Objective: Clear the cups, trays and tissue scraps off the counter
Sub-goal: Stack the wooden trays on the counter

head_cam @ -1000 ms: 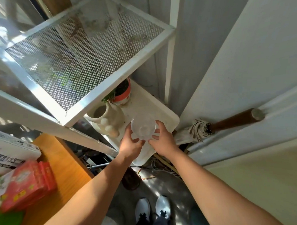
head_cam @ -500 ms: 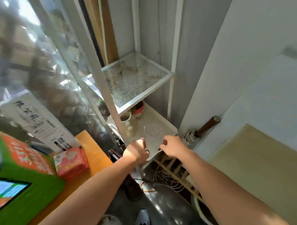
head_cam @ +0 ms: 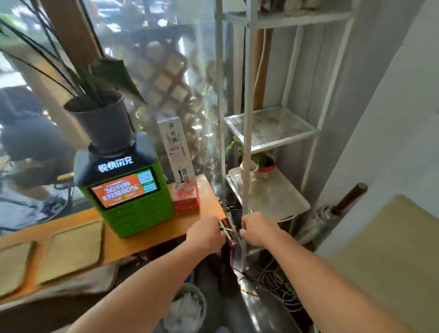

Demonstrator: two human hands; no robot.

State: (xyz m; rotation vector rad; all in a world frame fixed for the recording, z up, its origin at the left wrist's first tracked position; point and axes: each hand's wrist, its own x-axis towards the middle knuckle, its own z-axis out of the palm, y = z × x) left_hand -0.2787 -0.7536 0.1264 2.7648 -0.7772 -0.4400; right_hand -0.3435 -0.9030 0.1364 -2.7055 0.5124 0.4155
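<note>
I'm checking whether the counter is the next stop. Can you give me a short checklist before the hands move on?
1. Left hand free: cannot tell, fingers curled, blurred.
2. Right hand free: cannot tell, curled by the white rack post.
3. Trays left on the counter: not ok, two remain.
4. Cups on the counter: ok, none visible.
5. Tissue scraps on the counter: cannot tell, motion blur.
6. Bin below within reach: ok.

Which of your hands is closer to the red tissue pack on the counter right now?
Left. The left hand is just below the red tissue pack, at the counter's end edge. The right hand is farther right, past the counter, by the white shelf post.
</note>
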